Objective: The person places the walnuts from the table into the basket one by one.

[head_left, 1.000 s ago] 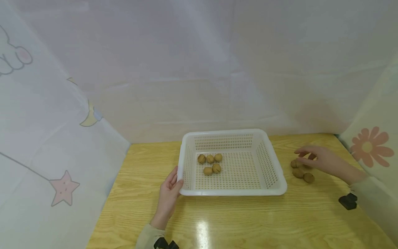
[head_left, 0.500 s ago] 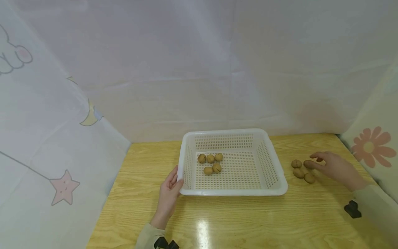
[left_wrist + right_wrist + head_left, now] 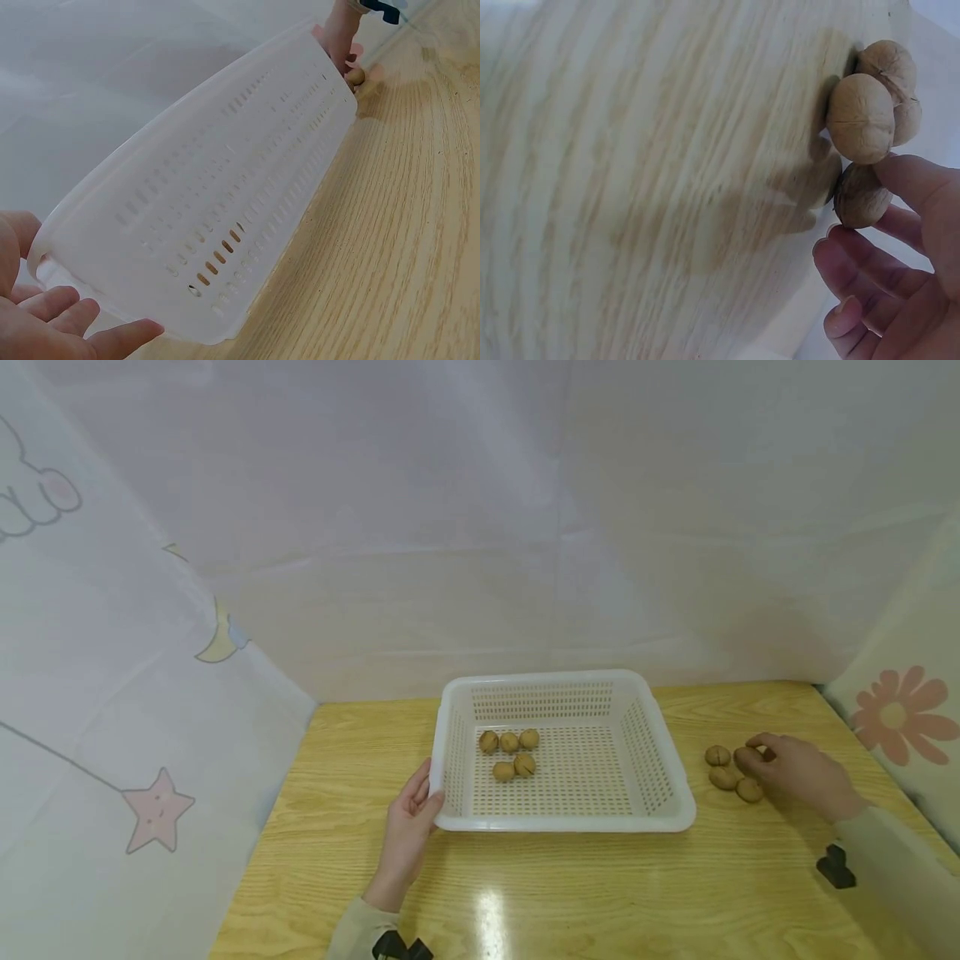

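A white perforated plastic basket (image 3: 562, 823) stands on the wooden table, with several walnuts (image 3: 525, 765) at the left of its floor. My left hand (image 3: 407, 831) grips the basket's left rim near the front corner, thumb on top and fingers beneath. Right of the basket, my right hand (image 3: 802, 775) pinches a walnut (image 3: 861, 196) between thumb and fingers, down among the loose nuts. Beside that one lie three more walnuts (image 3: 723, 778) in a close cluster. In the right wrist view the thumb touches the pinched nut's upper side and fingertips meet its lower side.
The wooden table (image 3: 600, 893) runs back to a pale cloth wall (image 3: 480, 543). Printed cloth hangs at both sides, with a pink star (image 3: 159, 810) on the left and a red flower (image 3: 903, 714) on the right.
My right hand first drew back to the right off the cluster, then came slightly left and closed its fingers on the far-right walnut. The left hand and basket have stayed put.
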Tool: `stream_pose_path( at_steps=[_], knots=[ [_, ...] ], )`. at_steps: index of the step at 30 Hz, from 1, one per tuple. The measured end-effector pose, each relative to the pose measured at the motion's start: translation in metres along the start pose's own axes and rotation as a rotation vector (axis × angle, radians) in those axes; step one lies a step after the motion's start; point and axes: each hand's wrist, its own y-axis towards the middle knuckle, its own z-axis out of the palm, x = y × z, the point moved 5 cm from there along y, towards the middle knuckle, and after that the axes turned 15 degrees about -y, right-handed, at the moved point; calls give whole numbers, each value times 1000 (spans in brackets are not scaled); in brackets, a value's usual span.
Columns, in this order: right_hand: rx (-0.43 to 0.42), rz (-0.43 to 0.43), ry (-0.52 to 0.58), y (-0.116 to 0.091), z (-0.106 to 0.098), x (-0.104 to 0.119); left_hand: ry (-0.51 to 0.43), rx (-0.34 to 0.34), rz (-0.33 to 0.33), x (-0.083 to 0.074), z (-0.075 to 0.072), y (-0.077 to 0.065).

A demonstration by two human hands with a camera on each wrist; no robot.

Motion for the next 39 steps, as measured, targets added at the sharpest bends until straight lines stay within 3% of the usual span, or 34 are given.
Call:
stream_pose_path(
  at_steps=[10, 18, 33, 39],
  knots=[
    [-38, -24, -9, -2, -7, 3, -14, 2, -2, 1, 1, 1],
    [-90, -81, -16, -7, -23, 19, -9, 7, -1, 2, 1, 2],
    [-195, -148, 44, -16, -72, 70, 15, -12, -3, 0, 0, 0],
    [-182, -155, 50, -11, -92, 91, 11, -9, -5, 0, 0, 0]
  ],
)
